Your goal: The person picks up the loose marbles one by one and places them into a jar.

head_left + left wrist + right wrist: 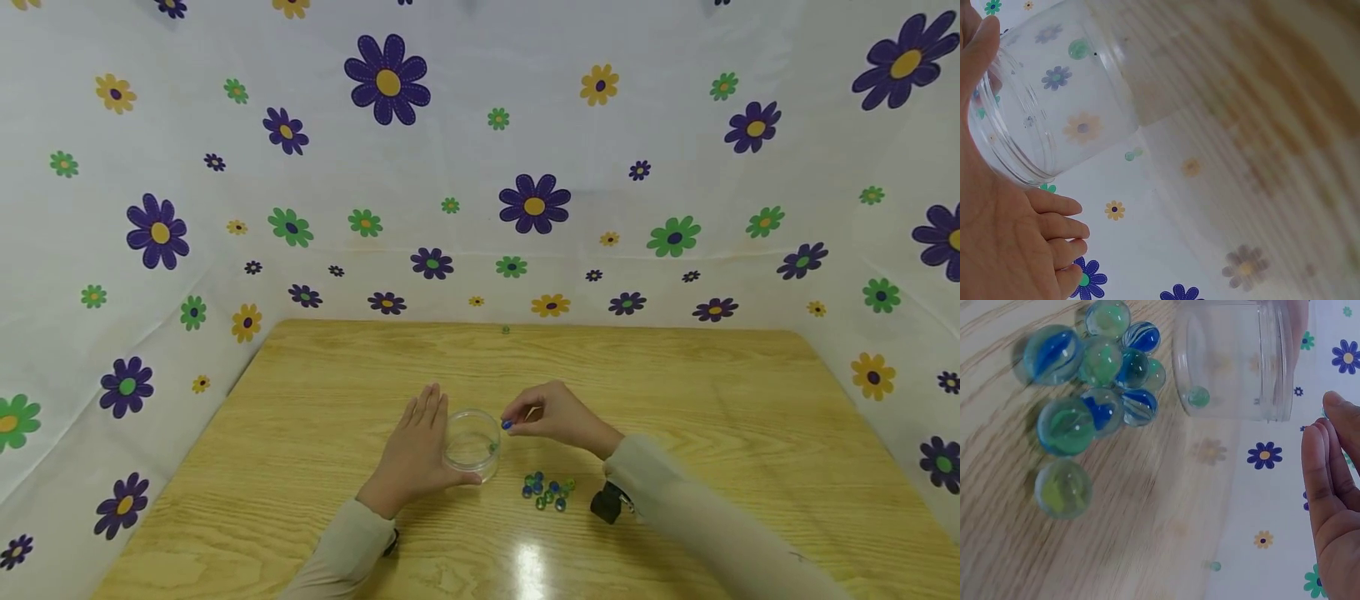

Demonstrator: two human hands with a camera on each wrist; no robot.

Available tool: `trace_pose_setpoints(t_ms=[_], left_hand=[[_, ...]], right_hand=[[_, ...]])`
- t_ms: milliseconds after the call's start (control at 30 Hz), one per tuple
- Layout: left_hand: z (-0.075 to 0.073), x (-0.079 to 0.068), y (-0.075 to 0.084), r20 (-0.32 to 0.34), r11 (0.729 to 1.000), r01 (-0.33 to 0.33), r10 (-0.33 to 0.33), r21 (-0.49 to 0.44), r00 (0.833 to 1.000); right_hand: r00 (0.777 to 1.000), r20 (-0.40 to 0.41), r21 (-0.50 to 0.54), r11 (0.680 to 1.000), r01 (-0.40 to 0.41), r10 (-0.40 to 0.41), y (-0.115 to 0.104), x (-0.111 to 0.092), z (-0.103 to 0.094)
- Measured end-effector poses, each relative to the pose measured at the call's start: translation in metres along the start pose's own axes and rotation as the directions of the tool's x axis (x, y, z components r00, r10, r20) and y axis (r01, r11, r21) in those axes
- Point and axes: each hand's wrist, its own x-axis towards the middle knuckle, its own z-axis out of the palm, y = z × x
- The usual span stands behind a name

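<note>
A clear round jar point(471, 446) without a lid stands upright on the table. Inside it, low down, lies a green marble point(1199, 396). My left hand point(417, 454) rests along the jar's left side, fingers straight and thumb by its front. In the left wrist view the palm point(1004, 231) is against the jar's rim point(1007, 131). Just right of the jar's mouth, my right hand point(558, 414) pinches a blue marble point(507, 424) between thumb and fingertips. Several loose blue, green and yellowish glass marbles point(1100, 359) lie in a cluster right of the jar, nearer me.
A single greenish marble point(506, 330) lies at the far edge of the wooden table point(360, 358). A white flower-patterned cloth point(465, 167) encloses the back and both sides. A dark wrist device point(607, 504) hangs under the right sleeve, beside the marble cluster.
</note>
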Motion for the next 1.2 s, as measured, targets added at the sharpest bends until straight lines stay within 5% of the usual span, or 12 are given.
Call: trace_pose_setpoints(t_ms=[1200], left_hand=[[0.003, 0.000, -0.001, -0.009, 0.999, -0.006, 0.006, 0.036, 1.000]], right_hand=[[0.997, 0.003, -0.190, 0.979, 0.071, -0.071, -0.009, 0.018, 0.020]])
